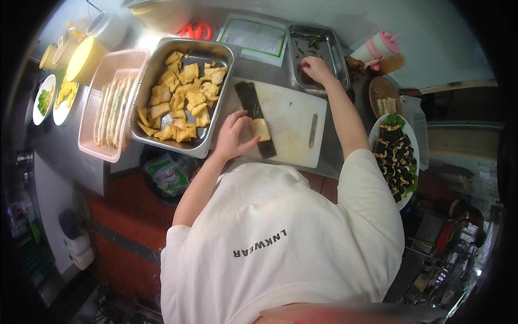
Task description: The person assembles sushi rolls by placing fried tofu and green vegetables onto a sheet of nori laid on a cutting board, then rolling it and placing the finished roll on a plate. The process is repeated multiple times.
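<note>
On a white cutting board point(294, 127) lies a dark seaweed strip point(247, 97) with a square golden piece of fried tofu point(260, 130) across it. My left hand point(235, 136) rests at the strip's left edge, thumb and fingers apart around the side of the tofu piece. My right hand point(317, 70) is over a shallow metal tray point(333, 59), its fingertips pinched together. Whatever they hold is hidden. Dark green leafy bits point(313, 42) lie at the tray's far end.
Left of the board stands a deep steel pan point(210, 143) of fried pieces, then a pink basket point(86, 127) with long pale rolls. At right is an oval plate point(413, 137) of seaweed-wrapped bites. Red-handled scissors point(195, 31), a green-edged packet point(252, 38) and a pink-lidded cup point(377, 47) stand farther back.
</note>
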`<state>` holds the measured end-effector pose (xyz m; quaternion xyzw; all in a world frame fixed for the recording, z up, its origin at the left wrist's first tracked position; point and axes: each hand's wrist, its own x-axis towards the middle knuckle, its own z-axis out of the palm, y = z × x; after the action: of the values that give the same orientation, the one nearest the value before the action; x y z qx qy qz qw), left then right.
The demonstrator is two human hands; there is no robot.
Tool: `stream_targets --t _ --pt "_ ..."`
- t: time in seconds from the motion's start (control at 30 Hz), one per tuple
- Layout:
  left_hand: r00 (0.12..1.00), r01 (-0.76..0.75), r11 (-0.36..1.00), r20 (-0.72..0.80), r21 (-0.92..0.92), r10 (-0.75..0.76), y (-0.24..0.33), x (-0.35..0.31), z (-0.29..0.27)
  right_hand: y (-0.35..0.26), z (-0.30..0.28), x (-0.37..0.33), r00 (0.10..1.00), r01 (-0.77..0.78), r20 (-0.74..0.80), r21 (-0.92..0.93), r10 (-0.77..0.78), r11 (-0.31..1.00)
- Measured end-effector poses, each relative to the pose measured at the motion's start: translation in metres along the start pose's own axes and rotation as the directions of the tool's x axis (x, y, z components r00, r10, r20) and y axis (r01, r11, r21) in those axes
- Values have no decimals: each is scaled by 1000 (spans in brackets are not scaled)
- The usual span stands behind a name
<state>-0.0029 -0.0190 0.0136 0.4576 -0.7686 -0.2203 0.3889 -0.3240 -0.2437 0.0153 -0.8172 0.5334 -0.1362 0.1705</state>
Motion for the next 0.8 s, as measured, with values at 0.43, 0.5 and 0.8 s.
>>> stream_targets --t 0.43,0.5,0.8 --pt "1000 23 999 1 -23 -23 2 0 -1 18 3 48 950 -260 -183 -12 253 966" --pt "999 34 999 -11 -36 -34 2 1 -1 23 13 51 945 -252 -222 -23 241 968" --pt "999 33 999 -23 -42 -34 0 0 -1 31 10 84 871 -353 -276 227 407 908"
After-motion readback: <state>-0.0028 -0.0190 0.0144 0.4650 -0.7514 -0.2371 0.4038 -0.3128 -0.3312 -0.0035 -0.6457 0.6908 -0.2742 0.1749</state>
